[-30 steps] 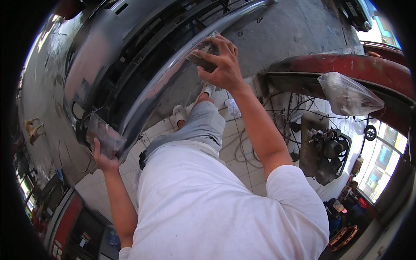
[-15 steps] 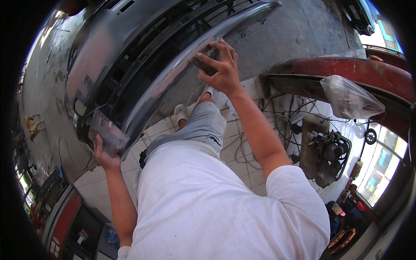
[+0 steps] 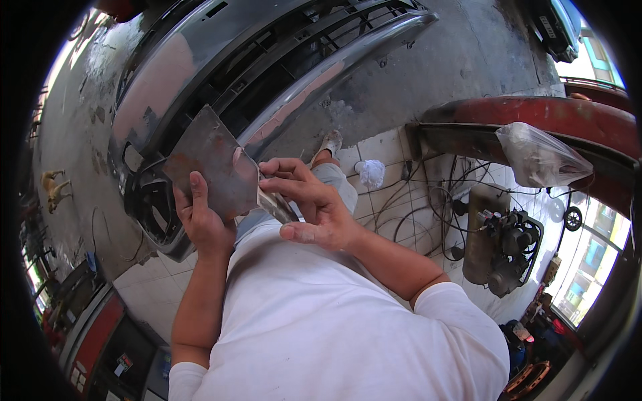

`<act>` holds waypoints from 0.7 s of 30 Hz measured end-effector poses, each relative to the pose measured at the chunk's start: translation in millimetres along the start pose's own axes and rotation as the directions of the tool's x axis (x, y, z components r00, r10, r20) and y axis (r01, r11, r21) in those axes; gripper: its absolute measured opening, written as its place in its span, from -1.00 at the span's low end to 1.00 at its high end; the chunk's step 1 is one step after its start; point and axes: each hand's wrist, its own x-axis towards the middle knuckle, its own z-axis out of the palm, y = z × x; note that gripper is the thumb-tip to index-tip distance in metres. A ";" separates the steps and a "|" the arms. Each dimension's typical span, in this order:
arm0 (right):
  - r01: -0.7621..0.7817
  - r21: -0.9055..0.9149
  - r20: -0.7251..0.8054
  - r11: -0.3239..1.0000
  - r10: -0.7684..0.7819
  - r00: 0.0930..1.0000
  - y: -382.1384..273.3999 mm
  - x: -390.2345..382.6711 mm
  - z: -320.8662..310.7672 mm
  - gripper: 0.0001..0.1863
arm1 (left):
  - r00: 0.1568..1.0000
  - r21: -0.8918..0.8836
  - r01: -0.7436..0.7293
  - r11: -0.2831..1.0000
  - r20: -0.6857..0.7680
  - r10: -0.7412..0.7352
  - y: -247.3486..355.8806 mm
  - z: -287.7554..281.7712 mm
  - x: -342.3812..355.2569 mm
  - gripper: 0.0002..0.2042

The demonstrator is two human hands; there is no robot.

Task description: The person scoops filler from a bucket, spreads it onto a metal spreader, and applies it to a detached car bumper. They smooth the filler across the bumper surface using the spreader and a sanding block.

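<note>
My left hand grips a flat, stained metal plate, thumb on its upper face. A small pink smear of putty lies near the plate's right edge. In my right hand is a thin putty spreader, its edge against the plate's right side. Beyond both hands stands a dark grey car bumper with black grille openings. One strip of pink filler runs along its near edge. A wider pink filler patch covers its left part.
At right, an air compressor stands among tangled hoses on white tiles. Above it a clear plastic bag hangs by a red curved panel. A crumpled white wad lies on the tiles. A dog is far left.
My right hand has come back from the bumper's edge to the plate, bringing the spreader. My left hand has raised the plate and moved it right, toward my body's middle.
</note>
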 end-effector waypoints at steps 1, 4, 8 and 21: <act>0.023 -0.181 0.009 0.983 -0.022 1.000 -1.4 0.8 -3.2 -0.40 | 0.999 -0.005 0.014 1.000 0.036 -0.014 2.0 7.3 -0.4 -0.62; 0.095 -0.705 0.079 0.702 -0.055 0.995 -0.1 2.1 -39.1 -0.43 | 0.994 -0.079 0.036 0.996 0.103 -0.027 7.8 7.6 -5.8 -0.60; 0.121 -0.970 0.088 0.209 -0.159 0.983 7.1 20.0 -85.0 -0.50 | 0.999 -0.154 0.030 0.988 0.049 -0.022 20.3 -2.4 -2.1 -0.57; 0.110 -0.994 0.113 -0.025 -0.335 0.936 27.6 86.0 -121.8 -0.55 | 0.987 0.000 0.070 0.998 -0.142 -0.069 -24.1 -100.0 29.8 -0.51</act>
